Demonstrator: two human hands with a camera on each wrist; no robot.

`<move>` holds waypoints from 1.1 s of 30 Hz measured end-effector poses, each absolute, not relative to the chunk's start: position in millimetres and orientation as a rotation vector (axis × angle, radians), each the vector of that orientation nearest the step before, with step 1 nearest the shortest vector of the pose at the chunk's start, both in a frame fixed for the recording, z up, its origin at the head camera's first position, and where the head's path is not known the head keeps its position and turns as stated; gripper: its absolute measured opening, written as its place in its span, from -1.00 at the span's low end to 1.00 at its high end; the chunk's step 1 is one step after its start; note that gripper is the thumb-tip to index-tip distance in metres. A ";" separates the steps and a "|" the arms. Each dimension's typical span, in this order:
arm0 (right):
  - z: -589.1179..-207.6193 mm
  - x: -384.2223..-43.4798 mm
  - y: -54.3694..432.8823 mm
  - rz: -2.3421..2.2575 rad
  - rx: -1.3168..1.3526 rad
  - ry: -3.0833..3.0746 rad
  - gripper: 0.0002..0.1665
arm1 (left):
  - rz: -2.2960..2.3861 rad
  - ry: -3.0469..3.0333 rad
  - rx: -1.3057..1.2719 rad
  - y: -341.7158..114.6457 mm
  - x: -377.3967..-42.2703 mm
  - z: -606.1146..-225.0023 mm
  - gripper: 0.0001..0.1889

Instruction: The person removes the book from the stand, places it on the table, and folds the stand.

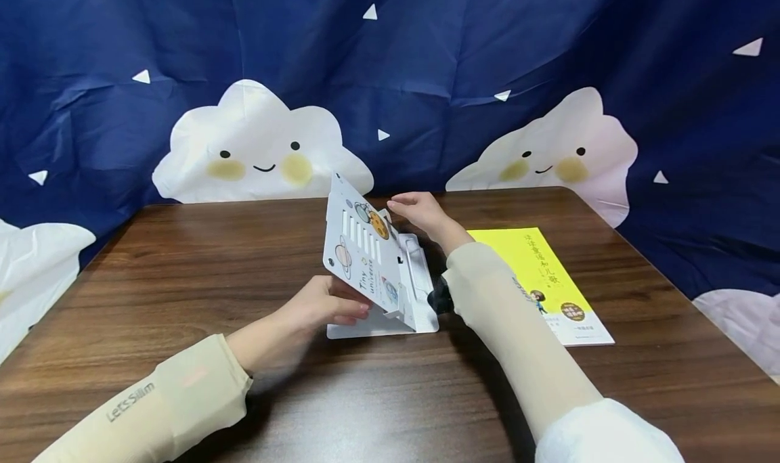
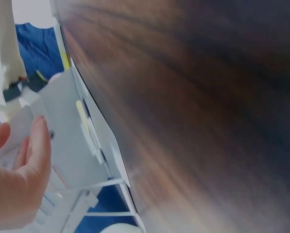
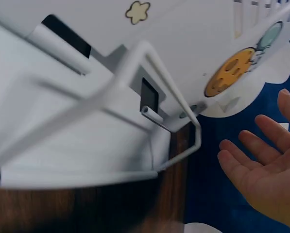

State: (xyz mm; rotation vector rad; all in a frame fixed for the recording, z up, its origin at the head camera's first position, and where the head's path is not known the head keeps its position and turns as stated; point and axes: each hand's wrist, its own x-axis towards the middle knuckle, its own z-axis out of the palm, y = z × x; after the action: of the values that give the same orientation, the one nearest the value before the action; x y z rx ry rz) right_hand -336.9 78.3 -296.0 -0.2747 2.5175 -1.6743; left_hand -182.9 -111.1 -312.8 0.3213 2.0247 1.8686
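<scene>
A white metal book stand with space drawings and the words "Tiny universe" rests on the table, its printed panel tilted up from a flat base plate. At the panel's near lower edge, my left hand holds the stand, thumb and fingers around the edge; part of the fingers is hidden behind it. My right hand is beside the far end of the panel, fingers loosely bent and holding nothing. A bent white wire bracket sticks out near the hinge cutouts, between panel and base.
To the right, partly under my right forearm, lies a yellow book with a white lower strip. The dark wooden table ends at a blue cloth with white smiling clouds.
</scene>
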 end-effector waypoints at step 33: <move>-283.0 -232.2 88.9 -1.451 -0.854 2.520 -0.18 | 1.555 2.583 0.553 -149.9 -232.1 -312.2 -0.17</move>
State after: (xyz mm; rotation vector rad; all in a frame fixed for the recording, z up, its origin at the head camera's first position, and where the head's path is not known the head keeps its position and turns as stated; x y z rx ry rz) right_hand -232.2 88.9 -283.0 -0.8543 2.5196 -1.4509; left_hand -232.1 -149.9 -312.2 0.5534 2.5826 1.5552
